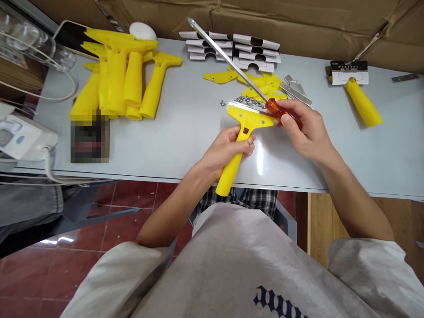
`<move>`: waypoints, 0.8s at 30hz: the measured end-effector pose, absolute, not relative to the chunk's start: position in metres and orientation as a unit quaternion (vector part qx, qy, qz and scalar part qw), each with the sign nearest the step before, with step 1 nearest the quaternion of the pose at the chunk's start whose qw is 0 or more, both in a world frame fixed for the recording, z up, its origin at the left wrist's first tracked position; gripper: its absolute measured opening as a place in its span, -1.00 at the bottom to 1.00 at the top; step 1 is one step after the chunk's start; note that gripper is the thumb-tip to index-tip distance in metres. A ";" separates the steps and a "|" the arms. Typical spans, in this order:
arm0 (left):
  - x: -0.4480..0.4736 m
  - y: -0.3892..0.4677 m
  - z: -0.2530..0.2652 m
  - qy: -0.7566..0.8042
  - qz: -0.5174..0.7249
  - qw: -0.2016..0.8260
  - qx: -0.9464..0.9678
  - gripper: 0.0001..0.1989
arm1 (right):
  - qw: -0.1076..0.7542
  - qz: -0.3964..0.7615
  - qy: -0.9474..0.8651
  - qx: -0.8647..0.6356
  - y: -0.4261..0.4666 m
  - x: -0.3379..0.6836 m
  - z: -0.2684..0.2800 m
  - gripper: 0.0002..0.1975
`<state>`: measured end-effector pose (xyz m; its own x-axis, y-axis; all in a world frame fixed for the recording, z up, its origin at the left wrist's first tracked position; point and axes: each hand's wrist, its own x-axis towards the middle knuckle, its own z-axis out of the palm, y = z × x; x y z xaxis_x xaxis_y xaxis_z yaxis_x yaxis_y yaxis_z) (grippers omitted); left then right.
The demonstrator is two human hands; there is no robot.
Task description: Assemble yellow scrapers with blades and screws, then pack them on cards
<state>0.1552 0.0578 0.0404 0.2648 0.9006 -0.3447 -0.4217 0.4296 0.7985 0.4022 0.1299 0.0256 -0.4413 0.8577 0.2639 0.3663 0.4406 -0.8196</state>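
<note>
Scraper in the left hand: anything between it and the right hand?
Only the screwdriver, gripped by the right hand: its red handle sits at the near end of the scraper's head. Whether they touch, I can't tell. Nothing else visible intervenes.

You have the scraper (247,117) in your left hand (232,145), over the near side of the tabletop (185,141). Just behind the scraper lie the screws (253,102); farther behind it are the cards (247,64). Left of it are the handles (115,79); right of it, your right hand (306,128) with the screwdriver (230,62), and farther right, the carded tool (362,104).
</note>
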 end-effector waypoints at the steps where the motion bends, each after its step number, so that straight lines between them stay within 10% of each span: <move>1: 0.155 0.058 0.040 0.409 0.447 0.740 0.293 -0.64 | 0.351 0.354 -0.770 -0.398 0.129 0.402 0.026 -0.24; 18: 0.153 0.058 0.034 0.390 0.457 0.742 0.296 -0.65 | 0.416 0.331 -0.745 -0.404 0.111 0.449 0.037 -0.60; 24: 0.153 0.057 0.039 0.402 0.462 0.727 0.309 -0.69 | 0.414 0.163 -0.779 -0.442 0.088 0.494 0.083 -0.75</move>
<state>0.1535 0.0572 0.0387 0.2493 0.9211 -0.2991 -0.4237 0.3815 0.8216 0.4945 0.0884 0.0829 -0.2674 0.8231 0.5010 0.5541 0.5567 -0.6189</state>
